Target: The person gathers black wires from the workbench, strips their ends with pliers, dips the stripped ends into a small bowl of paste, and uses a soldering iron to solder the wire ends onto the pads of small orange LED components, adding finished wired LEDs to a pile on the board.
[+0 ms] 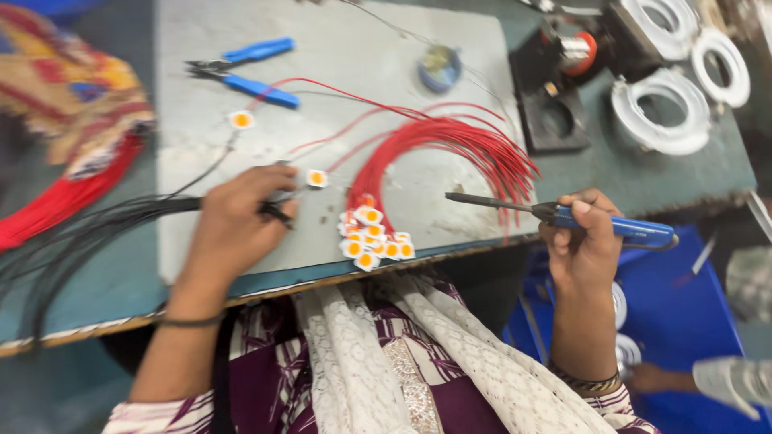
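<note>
A: Left hand (237, 221) is down on the desk (193, 161), its grip pinched on a black wire (121, 213) right beside a small white chip with an orange centre (318, 178).

B: And the right hand (587, 241)?

A: Off the desk's front edge, grip wrapped tight round the blue handle of a soldering iron (563, 215). The tip reaches back over the edge toward the red wires (450, 149).

B: How crowded is that edge?

A: Very. A heap of chips (371, 237) sits just at the front lip, wired to the red bundle, which fans out to the grey mat's right edge. Too bunched and blurred for an exact count, roughly ten.

B: Loose chips?

A: Two: the one by the left hand and another (241, 120) farther up the mat.

B: Any open room?

A: Bare mat between the left hand and the pliers (249, 71), which lie near the far edge. One pair, blue handles. A round tin (440, 67) sits at the far side too.

B: Off to the right?

A: Three white rings (663, 112) at the desk's far right corner, beside a black fixture (555, 96). Below the right hand, a blue bin (683, 313), well apart from the chips. Black wires trail off the left edge.
</note>
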A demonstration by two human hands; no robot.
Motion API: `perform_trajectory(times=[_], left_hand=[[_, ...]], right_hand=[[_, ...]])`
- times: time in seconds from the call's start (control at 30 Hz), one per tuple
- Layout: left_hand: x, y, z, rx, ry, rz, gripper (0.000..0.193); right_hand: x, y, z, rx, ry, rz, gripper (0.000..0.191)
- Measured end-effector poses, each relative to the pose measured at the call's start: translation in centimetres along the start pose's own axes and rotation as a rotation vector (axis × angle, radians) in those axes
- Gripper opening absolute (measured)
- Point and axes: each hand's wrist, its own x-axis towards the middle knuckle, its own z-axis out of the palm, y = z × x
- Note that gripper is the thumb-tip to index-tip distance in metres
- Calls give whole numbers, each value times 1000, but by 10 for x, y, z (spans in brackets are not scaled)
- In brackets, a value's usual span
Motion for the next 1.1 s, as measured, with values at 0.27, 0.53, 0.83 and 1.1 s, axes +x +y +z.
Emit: perform_trajectory(times=[0.27, 0.53, 0.83, 1.1], left_hand=[[5, 17, -5, -104, -68, -210, 18], [11, 19, -1, -59, -63, -177, 15], [12, 17, -2, -75, -57, -158, 16], [13, 16, -2, -80, -62, -174, 14]], right_hand=[[-21, -11, -27, -441, 37, -133, 13], [-17, -25, -23, -783, -79, -171, 14], [-8, -47, -6, -1027, -236, -236, 11], [3, -58, 0, -1103, -357, -286, 11]])
